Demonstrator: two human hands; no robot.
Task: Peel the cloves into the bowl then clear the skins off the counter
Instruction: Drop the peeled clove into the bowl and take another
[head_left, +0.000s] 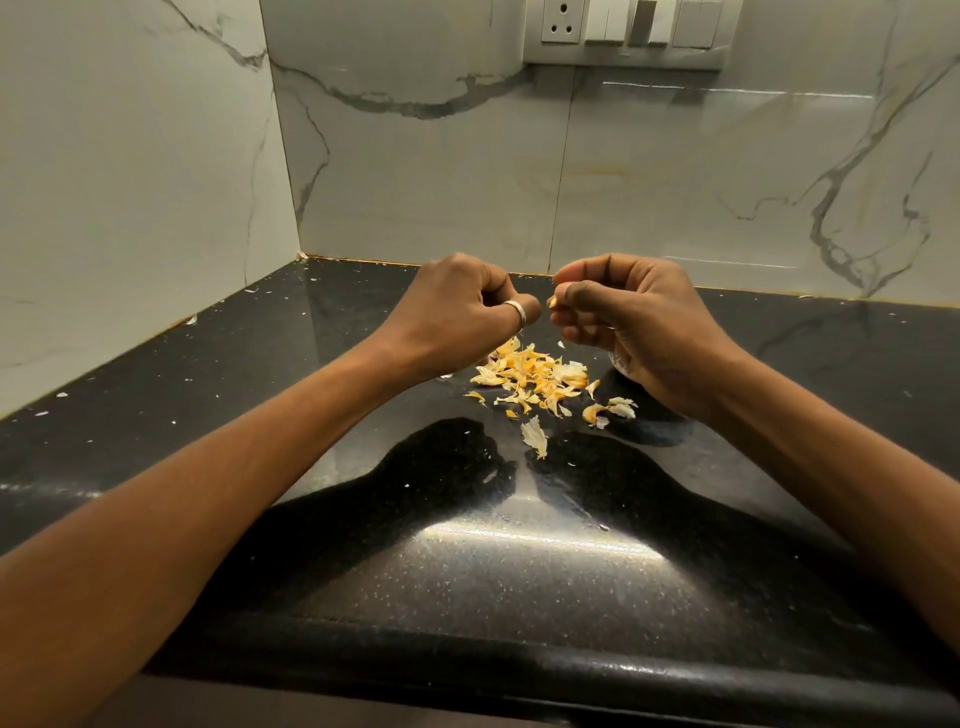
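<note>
A heap of yellow and white garlic skins (535, 379) lies on the black counter (467, 571), with a few stray pieces nearer me (535, 436). Both hands hover above the heap, almost touching. My right hand (634, 322) pinches a small yellowish clove piece (554, 302) between thumb and forefinger. My left hand (457, 306), a ring on its thumb, is curled into a fist with the thumb tip right beside that piece; nothing shows inside it. A white rounded thing (621, 364) peeks out under my right hand, mostly hidden. I see no bowl clearly.
Marble-look walls (415, 182) close the counter at the back and left, forming a corner. A socket and switch panel (623, 31) is mounted high on the back wall. Tiny white flecks are scattered over the counter. The rounded front edge (493, 670) is near me.
</note>
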